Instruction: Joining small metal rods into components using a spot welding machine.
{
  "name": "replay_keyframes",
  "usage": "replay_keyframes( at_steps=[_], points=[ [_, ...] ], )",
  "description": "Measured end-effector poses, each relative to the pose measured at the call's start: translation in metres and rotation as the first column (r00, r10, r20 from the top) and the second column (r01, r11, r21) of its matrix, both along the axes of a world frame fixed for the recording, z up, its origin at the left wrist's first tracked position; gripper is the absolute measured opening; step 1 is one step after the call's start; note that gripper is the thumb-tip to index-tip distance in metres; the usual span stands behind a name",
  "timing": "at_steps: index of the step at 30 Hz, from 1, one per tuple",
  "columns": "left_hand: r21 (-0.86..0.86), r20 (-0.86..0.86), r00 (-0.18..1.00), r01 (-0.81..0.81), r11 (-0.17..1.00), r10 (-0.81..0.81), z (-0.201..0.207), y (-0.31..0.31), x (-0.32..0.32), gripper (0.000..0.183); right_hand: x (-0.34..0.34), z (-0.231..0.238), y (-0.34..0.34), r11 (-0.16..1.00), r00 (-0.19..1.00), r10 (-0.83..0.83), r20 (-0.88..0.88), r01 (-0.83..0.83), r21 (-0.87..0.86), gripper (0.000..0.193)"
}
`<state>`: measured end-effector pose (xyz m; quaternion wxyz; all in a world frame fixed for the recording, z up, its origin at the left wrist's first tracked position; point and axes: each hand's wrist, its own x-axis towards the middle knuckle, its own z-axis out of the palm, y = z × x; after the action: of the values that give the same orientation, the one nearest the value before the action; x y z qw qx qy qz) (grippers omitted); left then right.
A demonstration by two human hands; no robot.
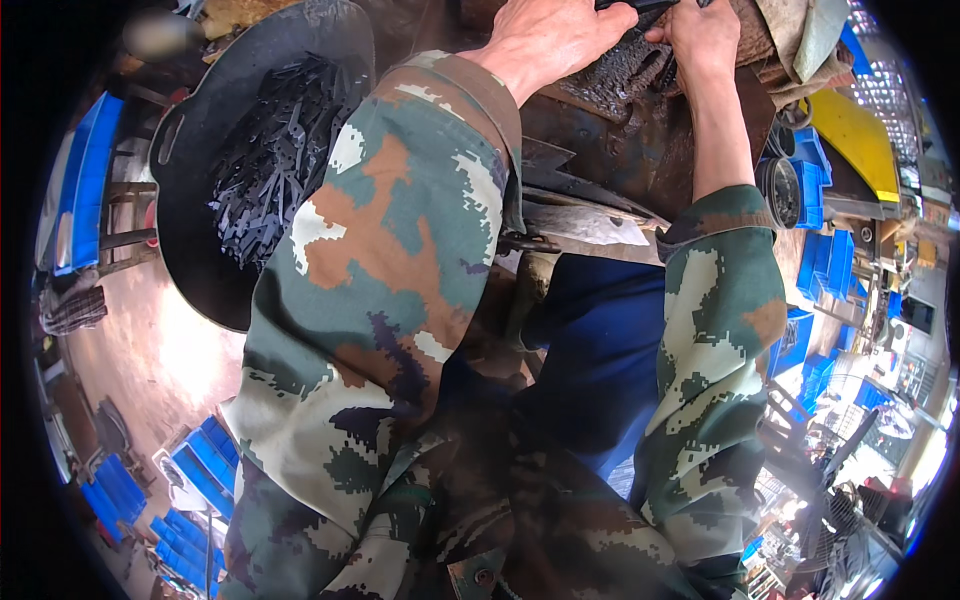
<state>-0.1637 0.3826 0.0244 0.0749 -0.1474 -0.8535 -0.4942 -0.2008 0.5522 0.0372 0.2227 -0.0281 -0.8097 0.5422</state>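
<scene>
At the top edge, my left hand [560, 40] and my right hand [702, 38] come close together over a dark, wet-looking work surface [625, 85]. Between them is a dark piece [648, 12], partly cut off by the frame, so its full shape cannot be made out. The fingers of both hands are closed on it, the right thumb and fingers pinching its near side. To the left of my left forearm, a large black basin [185, 225] holds a heap of thin dark metal strips [275, 165].
Brown cloth [760, 45] and a yellow panel [850, 140] lie to the right of my right hand. Blue bins [88, 185] stand at the far left, with more blue bins [825, 262] at the right. A sheet-metal edge [590, 222] juts toward my lap.
</scene>
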Motion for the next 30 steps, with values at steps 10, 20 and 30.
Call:
replay_keyframes(
  at_steps=[10,20,30],
  points=[
    [-0.010,-0.044,0.999,-0.011,1.000,0.011,-0.0029,0.0003,-0.0021,0.048,0.0002,-0.0003,-0.0022,1.000,1.000,-0.014,0.018,0.014,-0.011,0.028],
    [-0.018,0.009,1.000,0.022,1.000,-0.022,-0.0009,-0.0005,-0.0017,0.048,-0.0002,-0.0009,-0.0021,1.000,1.000,-0.016,0.023,0.016,-0.012,0.028],
    [-0.015,-0.068,0.998,0.000,1.000,-0.001,-0.0069,0.0007,-0.0037,0.049,-0.0021,-0.0026,-0.0009,1.000,1.000,-0.020,0.022,0.021,-0.012,0.028]
  ],
)
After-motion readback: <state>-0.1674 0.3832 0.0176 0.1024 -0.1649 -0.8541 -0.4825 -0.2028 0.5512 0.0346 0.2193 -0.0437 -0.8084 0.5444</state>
